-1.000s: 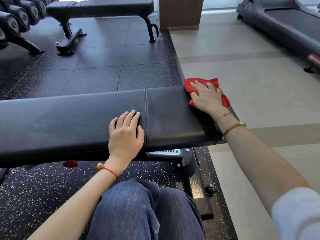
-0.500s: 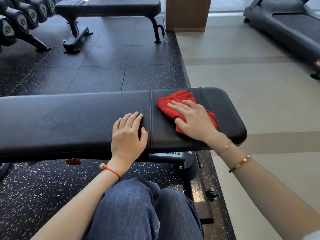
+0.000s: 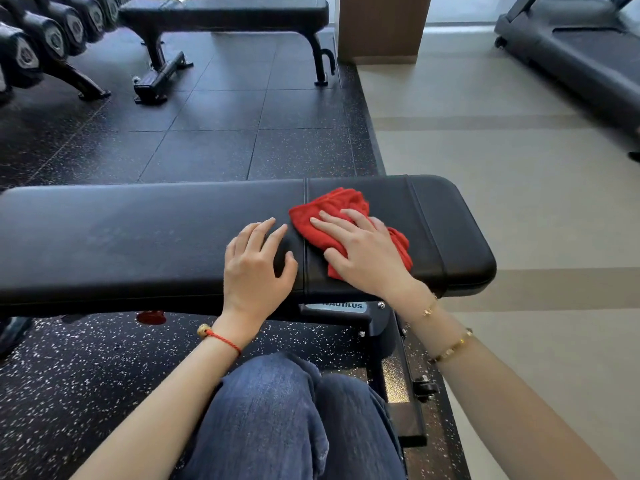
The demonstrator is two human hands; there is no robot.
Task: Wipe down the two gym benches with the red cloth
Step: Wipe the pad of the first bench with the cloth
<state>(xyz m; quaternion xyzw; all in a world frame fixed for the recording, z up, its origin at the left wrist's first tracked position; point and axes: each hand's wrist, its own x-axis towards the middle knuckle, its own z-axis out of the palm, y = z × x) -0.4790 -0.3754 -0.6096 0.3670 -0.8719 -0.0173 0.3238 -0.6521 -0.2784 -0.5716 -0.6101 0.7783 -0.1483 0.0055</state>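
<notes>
A black padded gym bench (image 3: pixel 138 237) runs across the view right in front of me. The red cloth (image 3: pixel 332 209) lies bunched on its right section, just right of the pad seam. My right hand (image 3: pixel 367 254) presses flat on the cloth with fingers spread, covering much of it. My left hand (image 3: pixel 258 268) rests flat on the pad just left of the seam, holding nothing. A second black flat bench (image 3: pixel 242 12) stands at the back on the dark rubber floor.
A dumbbell rack (image 3: pixel 41 39) fills the far left. A brown pillar (image 3: pixel 381 26) stands behind the mat edge. A treadmill (image 3: pixel 581 53) sits at the far right on the beige floor. My knees in jeans (image 3: pixel 294 417) are below the near bench, beside its metal base (image 3: pixel 401 393).
My right hand has slid the red cloth leftward from the bench's right end to just right of the seam. My left hand has stayed in place.
</notes>
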